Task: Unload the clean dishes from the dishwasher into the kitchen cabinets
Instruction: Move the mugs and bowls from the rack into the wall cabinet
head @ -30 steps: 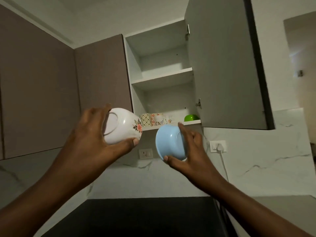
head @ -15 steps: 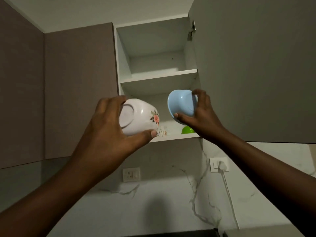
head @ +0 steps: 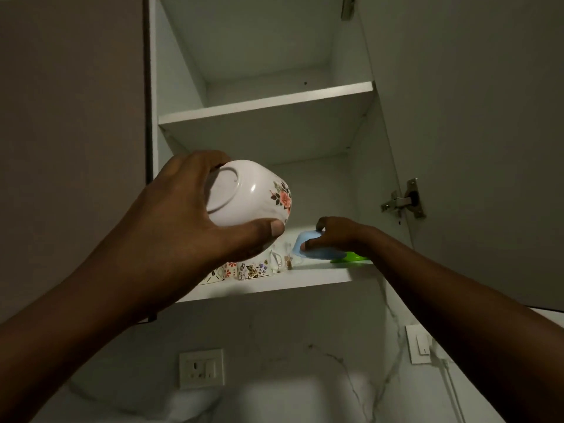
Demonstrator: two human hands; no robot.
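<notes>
White floral bowl (head: pixel 250 196) tilted mid-air, blue bowl (head: pixel 317 250) upside down on green bowl (head: pixel 351 257).

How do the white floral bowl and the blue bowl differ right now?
The white floral bowl is held in the air by the left hand; the blue bowl is down on the bottom shelf under the right hand. The white bowl carries a flower print; the blue bowl is plain. The white bowl looks larger here. Both are overturned and still in a grip.
</notes>
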